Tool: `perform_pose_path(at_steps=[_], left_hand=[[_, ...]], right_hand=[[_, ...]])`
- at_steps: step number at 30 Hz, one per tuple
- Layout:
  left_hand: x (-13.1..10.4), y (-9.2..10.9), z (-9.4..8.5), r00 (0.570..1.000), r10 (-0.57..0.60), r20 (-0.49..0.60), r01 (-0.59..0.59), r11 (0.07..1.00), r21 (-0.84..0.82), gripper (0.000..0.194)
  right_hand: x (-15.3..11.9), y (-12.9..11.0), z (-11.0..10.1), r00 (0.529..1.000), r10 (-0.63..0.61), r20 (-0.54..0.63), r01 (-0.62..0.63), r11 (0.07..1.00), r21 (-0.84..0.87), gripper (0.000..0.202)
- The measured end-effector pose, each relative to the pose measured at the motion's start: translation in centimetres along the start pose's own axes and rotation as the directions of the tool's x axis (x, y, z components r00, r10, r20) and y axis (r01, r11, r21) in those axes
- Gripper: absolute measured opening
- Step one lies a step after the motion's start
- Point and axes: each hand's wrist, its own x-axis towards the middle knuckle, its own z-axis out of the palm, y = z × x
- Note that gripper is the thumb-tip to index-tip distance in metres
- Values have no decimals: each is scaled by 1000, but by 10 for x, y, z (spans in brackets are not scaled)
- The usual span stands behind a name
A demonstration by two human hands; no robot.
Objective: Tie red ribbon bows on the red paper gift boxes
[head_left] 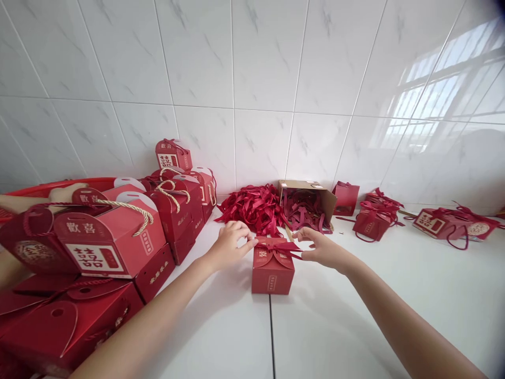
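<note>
A small red gift box (272, 277) stands upright on the white table in front of me, its curved top flaps folded shut. A dark red ribbon (275, 246) is tied in a bow across the top. At the bow's left side, my left hand (233, 245) pinches the ribbon between thumb and fingertips. On the right, my right hand (322, 249) has its thumb and finger at the ribbon's other end, closed on it as far as I can see. Both hands sit just above the box, one to each side.
Stacked red gift boxes (110, 231) fill the left, with a red basket (98, 182) and another person's arm (23, 202) behind. A heap of red ribbons (254, 208) and a cardboard box (328, 197) of ribbons lie ahead. Ribboned boxes (371, 223) stand along the tiled wall (264, 142).
</note>
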Motion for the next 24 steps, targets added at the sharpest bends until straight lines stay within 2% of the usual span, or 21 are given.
perform_pose_path(at_steps=[1, 3, 5, 8, 11, 13, 16, 21, 24], left_hand=[[0, 3, 0, 1000, -5, -1, 5, 1000, -23, 16], [-1, 9, -3, 1000, 8, -9, -8, 997, -77, 25], [-3, 17, -5, 998, 70, 5, -69, 993, -95, 31], [-7, 26, -3, 984, 157, 78, -156, 988, -21, 21], [-9, 29, 6, 983, 180, 46, -183, 981, 70, 16], [-8, 27, 11, 972, 234, -12, -231, 964, 130, 10], [-8, 24, 16, 954, 296, -40, -282, 937, 208, 15], [-8, 25, 16, 960, 279, -12, -270, 936, 227, 12], [-6, 26, 8, 968, 253, 4, -247, 942, 229, 11]], right_hand=[[-2, -3, -4, 999, -19, 33, 18, 998, 52, 28], [-5, -10, -10, 994, -73, 76, 59, 984, 168, 28], [-4, -18, -8, 990, -128, 60, 112, 969, 219, 30], [3, -24, 7, 967, -252, -30, 254, 965, 60, 25], [14, -22, 27, 924, -380, -42, 371, 918, -140, 18], [19, -20, 36, 909, -416, -33, 400, 891, -214, 16], [22, -20, 40, 886, -461, -51, 428, 854, -297, 11], [20, -19, 40, 843, -536, -47, 465, 769, -439, 9], [19, -17, 40, 823, -565, -56, 475, 739, -478, 9]])
